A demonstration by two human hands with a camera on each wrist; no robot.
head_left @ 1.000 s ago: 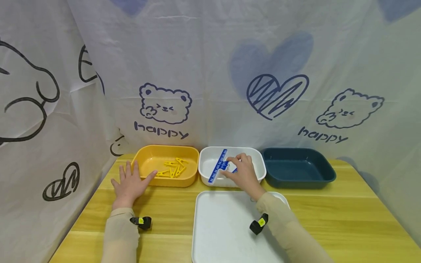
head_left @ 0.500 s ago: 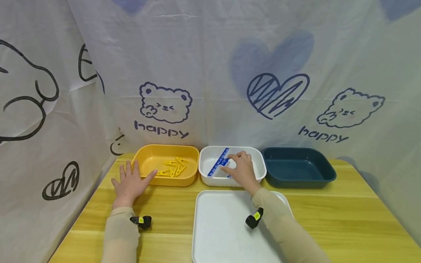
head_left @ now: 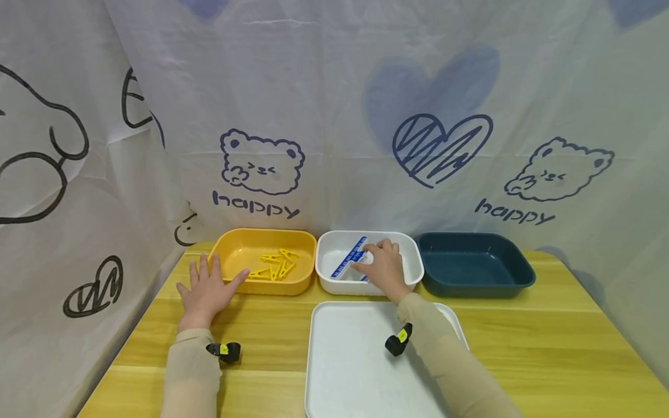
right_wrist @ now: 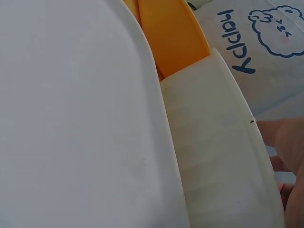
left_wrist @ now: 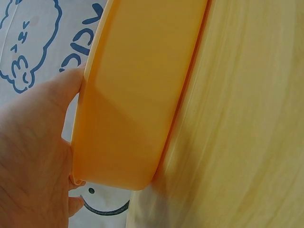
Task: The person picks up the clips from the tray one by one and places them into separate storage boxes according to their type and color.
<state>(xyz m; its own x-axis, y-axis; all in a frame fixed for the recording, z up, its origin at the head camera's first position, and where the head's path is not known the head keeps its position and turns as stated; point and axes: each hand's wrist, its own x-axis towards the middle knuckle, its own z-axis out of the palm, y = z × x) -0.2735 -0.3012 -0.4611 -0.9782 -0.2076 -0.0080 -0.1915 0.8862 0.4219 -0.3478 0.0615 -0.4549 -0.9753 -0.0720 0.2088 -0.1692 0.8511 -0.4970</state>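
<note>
In the head view, my right hand [head_left: 385, 267] reaches into the white bin [head_left: 329, 284], thumb and forefinger at a flat ruler with blue scale markings [head_left: 349, 256]. The ruler lies aslant inside the bin, and the fingers appear to pinch its middle; part of it is hidden behind the hand. My left hand [head_left: 206, 293] is spread at the near left corner of the yellow bin [head_left: 287, 288], its thumb touching the rim. In the left wrist view, that thumb [left_wrist: 71, 83] rests against the bin's edge. Several yellow clothespins [head_left: 274, 270] lie in the yellow bin.
A dark blue bin [head_left: 475, 284] stands right of the white one, all three in a row against a printed cloth backdrop [head_left: 334, 116]. In front lies a white tray [head_left: 355, 360] on the wooden table [head_left: 564, 360], under my right forearm.
My right hand has shifted slightly with the ruler, which sits lower inside the white bin than a second ago. The left hand stays where it was.
</note>
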